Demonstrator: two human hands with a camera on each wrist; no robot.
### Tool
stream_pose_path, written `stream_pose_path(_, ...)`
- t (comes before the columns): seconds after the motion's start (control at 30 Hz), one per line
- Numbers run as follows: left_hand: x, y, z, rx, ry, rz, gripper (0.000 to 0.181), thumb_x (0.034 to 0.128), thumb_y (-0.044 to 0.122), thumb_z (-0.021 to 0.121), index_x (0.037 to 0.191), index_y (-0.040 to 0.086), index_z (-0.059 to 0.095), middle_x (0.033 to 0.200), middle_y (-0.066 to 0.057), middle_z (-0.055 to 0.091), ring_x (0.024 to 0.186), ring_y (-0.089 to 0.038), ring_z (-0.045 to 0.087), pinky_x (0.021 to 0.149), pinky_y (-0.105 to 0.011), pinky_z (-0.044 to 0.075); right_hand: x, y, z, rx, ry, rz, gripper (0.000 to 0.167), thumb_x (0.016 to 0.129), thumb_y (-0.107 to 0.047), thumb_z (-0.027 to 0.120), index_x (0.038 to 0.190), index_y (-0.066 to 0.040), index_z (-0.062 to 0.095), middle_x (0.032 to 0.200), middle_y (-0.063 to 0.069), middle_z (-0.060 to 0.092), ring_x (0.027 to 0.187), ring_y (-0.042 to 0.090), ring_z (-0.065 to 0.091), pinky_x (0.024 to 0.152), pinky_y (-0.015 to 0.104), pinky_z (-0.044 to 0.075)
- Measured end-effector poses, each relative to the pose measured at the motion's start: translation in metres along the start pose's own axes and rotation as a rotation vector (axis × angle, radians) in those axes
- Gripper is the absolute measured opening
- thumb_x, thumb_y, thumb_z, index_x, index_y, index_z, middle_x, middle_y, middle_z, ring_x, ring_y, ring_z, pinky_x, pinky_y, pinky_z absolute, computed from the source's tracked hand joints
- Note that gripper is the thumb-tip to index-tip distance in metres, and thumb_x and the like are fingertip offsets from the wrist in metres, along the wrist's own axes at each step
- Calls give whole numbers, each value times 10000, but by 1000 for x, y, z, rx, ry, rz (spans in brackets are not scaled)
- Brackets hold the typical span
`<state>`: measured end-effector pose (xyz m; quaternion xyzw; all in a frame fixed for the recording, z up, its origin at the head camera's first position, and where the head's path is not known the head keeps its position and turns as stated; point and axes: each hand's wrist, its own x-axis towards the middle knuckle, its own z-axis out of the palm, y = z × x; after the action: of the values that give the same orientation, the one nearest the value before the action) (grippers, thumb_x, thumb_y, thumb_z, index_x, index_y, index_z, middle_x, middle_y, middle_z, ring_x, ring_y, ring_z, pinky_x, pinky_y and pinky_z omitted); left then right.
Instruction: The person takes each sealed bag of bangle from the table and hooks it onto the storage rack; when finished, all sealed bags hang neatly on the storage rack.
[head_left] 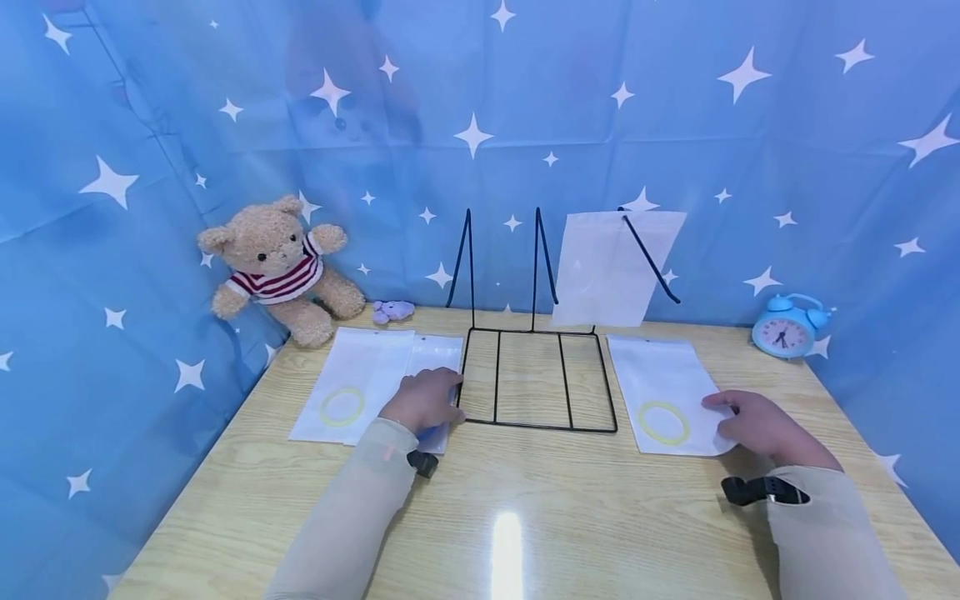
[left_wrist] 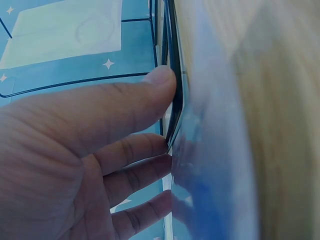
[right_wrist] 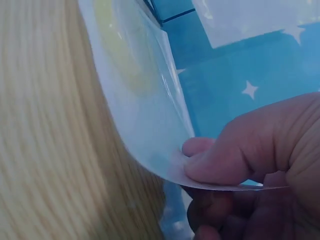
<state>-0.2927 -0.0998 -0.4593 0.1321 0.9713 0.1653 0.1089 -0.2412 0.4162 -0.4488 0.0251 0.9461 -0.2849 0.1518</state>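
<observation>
My right hand (head_left: 765,425) pinches the lower right corner of a white sheet-like packet (head_left: 652,375) with a yellow ring printed on it. In the right wrist view the packet (right_wrist: 145,115) bends up, its edge between thumb and fingers. At the left front corner of a black wire rack (head_left: 540,428), my left hand (head_left: 423,398) touches the frame. The left wrist view shows its thumb against the black wires (left_wrist: 172,100), the fingers fairly straight and touching beside them. Partly under that hand lies another packet (head_left: 438,354). A white packet (head_left: 615,267) hangs on the rack's right prong.
Left of the rack lies another white packet (head_left: 375,358) with a yellow ring. A teddy bear (head_left: 277,267) and a small purple toy (head_left: 393,311) sit at the back left, a blue alarm clock (head_left: 787,327) at the back right. A starry blue cloth (head_left: 420,167) surrounds the wooden table (head_left: 600,517).
</observation>
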Motion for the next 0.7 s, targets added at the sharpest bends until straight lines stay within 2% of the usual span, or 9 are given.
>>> stream_pose_path(0.33,1,-2,3,-4,-2,-9,701,900,348,853,1518,150,588,1537,-86,588,1423,-370,529,1193,-651,348,1,0,-1,94,-8,52,489,998,-158,603,1443,40,553,1587,437,224,1301,584,324,1060,774,304)
stream_pose_path(0.53,2,-2,3,4,3,-6,703,897,350,854,1517,153,589,1542,-78,585,1422,-371,529,1186,-649,355,0,-1,-2,156,-34,61,562,965,-132,597,1504,3,515,1636,419,154,1370,598,256,1082,795,256)
stream_pose_path(0.7,3,-1,3,2,1,-6,702,893,344,856,1516,154,592,1542,-76,585,1422,-370,527,1185,-642,355,-2,-4,-4,160,-32,55,605,974,-115,560,1563,-10,473,1654,420,117,1440,613,199,1106,817,217)
